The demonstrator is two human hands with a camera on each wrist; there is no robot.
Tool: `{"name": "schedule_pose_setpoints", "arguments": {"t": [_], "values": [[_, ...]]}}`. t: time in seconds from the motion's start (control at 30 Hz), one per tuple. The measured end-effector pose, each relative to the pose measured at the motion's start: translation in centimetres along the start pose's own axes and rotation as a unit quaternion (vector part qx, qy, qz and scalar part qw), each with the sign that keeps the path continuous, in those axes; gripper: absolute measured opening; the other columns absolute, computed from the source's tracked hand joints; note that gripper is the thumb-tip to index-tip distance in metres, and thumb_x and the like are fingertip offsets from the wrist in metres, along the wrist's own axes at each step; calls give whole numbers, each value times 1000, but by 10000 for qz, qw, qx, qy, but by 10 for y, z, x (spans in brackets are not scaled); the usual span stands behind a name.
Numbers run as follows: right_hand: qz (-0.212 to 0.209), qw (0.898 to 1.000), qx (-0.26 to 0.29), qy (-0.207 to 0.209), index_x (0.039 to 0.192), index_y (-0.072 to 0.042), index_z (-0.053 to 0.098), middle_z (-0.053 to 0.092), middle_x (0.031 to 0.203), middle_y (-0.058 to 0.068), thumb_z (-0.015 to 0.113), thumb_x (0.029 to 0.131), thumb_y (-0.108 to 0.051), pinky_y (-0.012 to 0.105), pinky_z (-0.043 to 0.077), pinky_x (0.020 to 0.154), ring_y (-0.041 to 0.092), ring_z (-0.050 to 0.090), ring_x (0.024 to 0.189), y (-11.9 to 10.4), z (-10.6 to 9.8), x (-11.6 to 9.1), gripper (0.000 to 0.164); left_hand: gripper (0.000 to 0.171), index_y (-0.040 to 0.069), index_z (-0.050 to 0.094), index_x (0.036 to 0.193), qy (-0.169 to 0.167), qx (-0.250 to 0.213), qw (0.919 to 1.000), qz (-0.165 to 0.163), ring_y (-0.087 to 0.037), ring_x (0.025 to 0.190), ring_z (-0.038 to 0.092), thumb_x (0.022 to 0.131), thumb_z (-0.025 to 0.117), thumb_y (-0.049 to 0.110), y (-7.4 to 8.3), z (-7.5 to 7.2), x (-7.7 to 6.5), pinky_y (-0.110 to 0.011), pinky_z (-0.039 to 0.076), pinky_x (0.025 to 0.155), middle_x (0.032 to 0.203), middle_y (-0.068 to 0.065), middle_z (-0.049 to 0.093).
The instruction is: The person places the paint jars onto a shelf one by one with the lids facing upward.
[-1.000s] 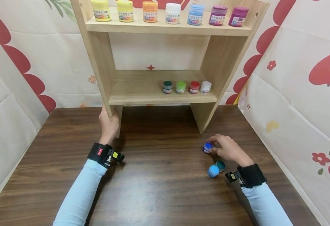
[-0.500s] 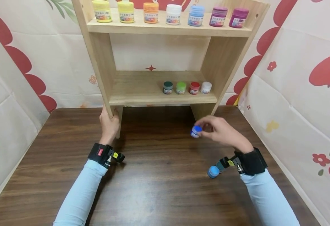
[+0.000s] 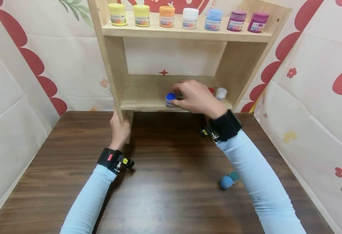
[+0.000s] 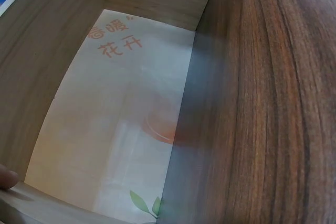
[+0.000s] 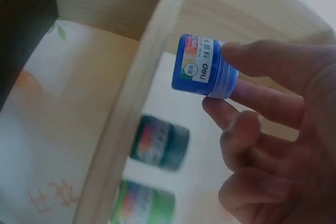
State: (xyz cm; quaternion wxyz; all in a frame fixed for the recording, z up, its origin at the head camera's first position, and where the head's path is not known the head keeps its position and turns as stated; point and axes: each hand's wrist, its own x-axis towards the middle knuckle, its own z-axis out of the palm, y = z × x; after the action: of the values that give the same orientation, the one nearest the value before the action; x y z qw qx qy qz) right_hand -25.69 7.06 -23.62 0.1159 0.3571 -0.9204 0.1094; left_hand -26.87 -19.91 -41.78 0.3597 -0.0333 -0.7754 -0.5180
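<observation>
In the head view my right hand [image 3: 195, 97] is at the middle board of a wooden shelf [image 3: 150, 108], pinching a small blue paint jar [image 3: 170, 100] by its lid between thumb and fingers. The right wrist view shows the jar's "deli" label, with a dark green paint jar [image 5: 160, 142] and a light green paint jar [image 5: 143, 203] beside it. To the right of that hand stand a red jar [image 3: 211, 90] and a white jar [image 3: 221, 93]. My left hand [image 3: 119, 131] grips the lower left side panel of the shelf; its fingers are mostly hidden behind the wood.
Several bigger jars, among them an orange one [image 3: 167, 17], line the upper board. On the brown table [image 3: 159, 182], a light blue jar [image 3: 226, 182] and a teal jar [image 3: 234, 176] stand together near my right sleeve. Patterned white cloth [image 3: 311, 107] encloses the sides and back.
My right hand has picked the blue jar up from the table and carried it up and left to the middle board. The left hand keeps its grip; the head view has shifted slightly.
</observation>
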Motion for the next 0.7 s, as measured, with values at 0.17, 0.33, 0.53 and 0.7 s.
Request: {"name": "schedule_pose_setpoints", "arguments": {"t": [0.17,0.33,0.53,0.7], "values": [[128,9992,-137,-366,115,-11,69,62,98,-1,64,88,-29,30,44,67,14,53,82,2,4,22,33,46,7,52,130,-55,-22,10000,27,-25,88,53,86,55,-6,2,1,-1,-40,43,78,106,-17,61],[238,9985,-272,-418,111,-12,69,60,96,0,60,88,-21,33,43,67,17,50,82,5,3,36,26,46,7,53,129,21,82,10000,29,-24,91,53,85,57,-5,1,1,-1,-40,42,81,108,-16,62],[444,9972,-304,-522,110,-14,68,60,95,0,61,88,-26,34,41,62,18,49,82,6,2,42,26,46,8,53,129,5,58,10000,-1,-23,93,54,85,56,-5,-1,2,-1,-38,42,82,109,-15,62],[320,9989,-320,-132,127,-12,62,62,105,4,67,86,-36,37,44,71,19,54,91,6,-2,32,48,46,8,53,129,81,49,9999,115,-23,94,55,85,57,-5,-2,1,0,-38,43,82,110,-15,62]]}}
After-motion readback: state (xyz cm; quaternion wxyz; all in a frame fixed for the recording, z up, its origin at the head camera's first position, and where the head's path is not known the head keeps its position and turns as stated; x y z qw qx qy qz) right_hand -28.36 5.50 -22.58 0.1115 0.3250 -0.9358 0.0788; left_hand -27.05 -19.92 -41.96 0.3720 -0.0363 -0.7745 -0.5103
